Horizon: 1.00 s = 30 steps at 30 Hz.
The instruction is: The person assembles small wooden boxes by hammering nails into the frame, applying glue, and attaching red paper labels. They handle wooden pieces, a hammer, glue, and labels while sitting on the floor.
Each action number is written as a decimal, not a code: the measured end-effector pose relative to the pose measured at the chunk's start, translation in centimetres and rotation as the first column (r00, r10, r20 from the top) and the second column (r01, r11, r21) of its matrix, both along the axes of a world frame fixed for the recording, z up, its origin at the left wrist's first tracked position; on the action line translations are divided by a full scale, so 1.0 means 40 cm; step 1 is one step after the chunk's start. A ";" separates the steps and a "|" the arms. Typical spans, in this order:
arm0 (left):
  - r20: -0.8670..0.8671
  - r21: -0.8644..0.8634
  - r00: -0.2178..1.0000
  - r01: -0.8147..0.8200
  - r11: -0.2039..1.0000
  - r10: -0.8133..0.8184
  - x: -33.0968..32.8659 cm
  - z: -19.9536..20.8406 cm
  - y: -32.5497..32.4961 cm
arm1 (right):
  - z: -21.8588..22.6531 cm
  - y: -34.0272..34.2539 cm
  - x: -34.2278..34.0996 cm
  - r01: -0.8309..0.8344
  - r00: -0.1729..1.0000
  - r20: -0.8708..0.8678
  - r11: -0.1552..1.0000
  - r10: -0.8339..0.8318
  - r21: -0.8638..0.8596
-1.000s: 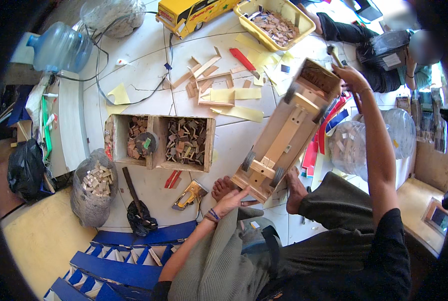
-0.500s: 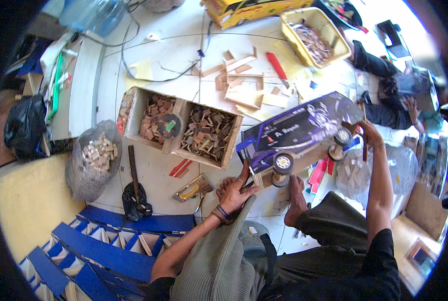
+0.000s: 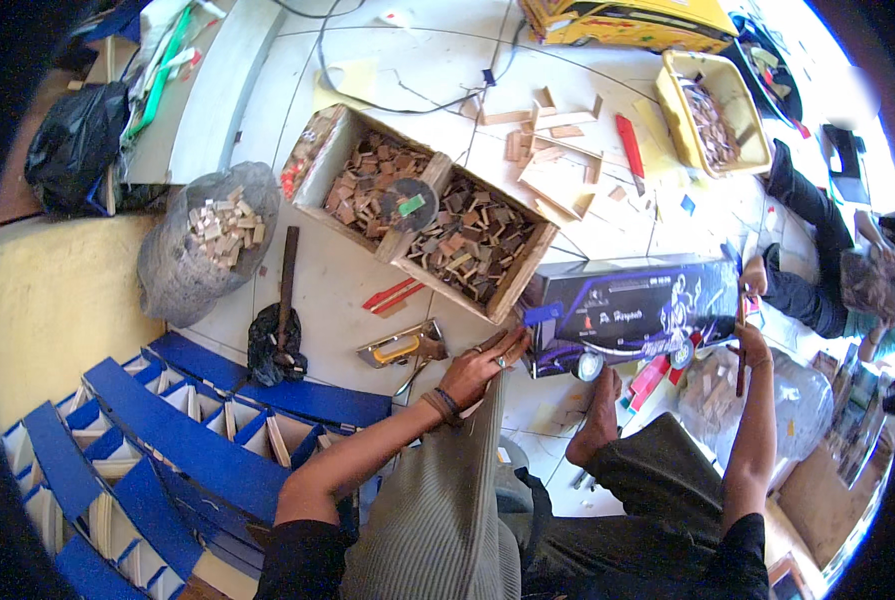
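Observation:
A dark toy truck [image 3: 635, 312] with purple and white graphics shows its long side and two small wheels. My left hand [image 3: 482, 368] is at its left end, fingers closed against the lower corner. At the right end my right hand [image 3: 754, 335] is closed round a thin dark red stick-like piece [image 3: 740, 362], its fingers close against the truck; their exact contact is hard to see. The truck's underside is hidden. My bare foot [image 3: 597, 420] is just below the truck.
A wooden box [image 3: 402, 255] of small wood pieces stands beyond my left hand. Nearby lie a yellow-handled tool [image 3: 399, 345], a hammer [image 3: 285, 290] and red-handled tools [image 3: 392, 294]. Blue slotted panels [image 3: 187, 420] are at left. A yellow basket [image 3: 669, 100] and another person's legs [image 3: 807, 215] are beyond.
The truck has turned from a tilt, with wooden underside showing, to nearly level with its side facing me. Both hands have moved with it. My view has shifted left.

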<state>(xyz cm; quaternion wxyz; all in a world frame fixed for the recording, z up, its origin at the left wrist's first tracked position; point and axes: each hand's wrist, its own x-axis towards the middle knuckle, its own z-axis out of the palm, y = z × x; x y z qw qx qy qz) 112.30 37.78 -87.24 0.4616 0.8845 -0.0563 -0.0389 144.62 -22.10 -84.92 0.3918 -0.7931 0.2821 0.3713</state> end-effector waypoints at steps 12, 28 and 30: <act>-0.622 0.364 0.729 -0.055 0.930 0.286 0.232 0.494 0.610 | 0.056 0.199 0.035 -0.169 0.747 0.586 0.941 0.315 -0.292; -0.002 0.461 0.967 -0.225 0.858 0.255 0.441 0.168 0.678 | 0.533 0.705 -0.358 -0.950 0.167 0.251 0.224 0.953 -0.218; 0.032 0.406 0.977 -0.207 0.890 0.213 0.442 0.196 0.681 | 0.562 0.685 -0.385 -0.913 0.274 0.204 0.321 0.940 -0.250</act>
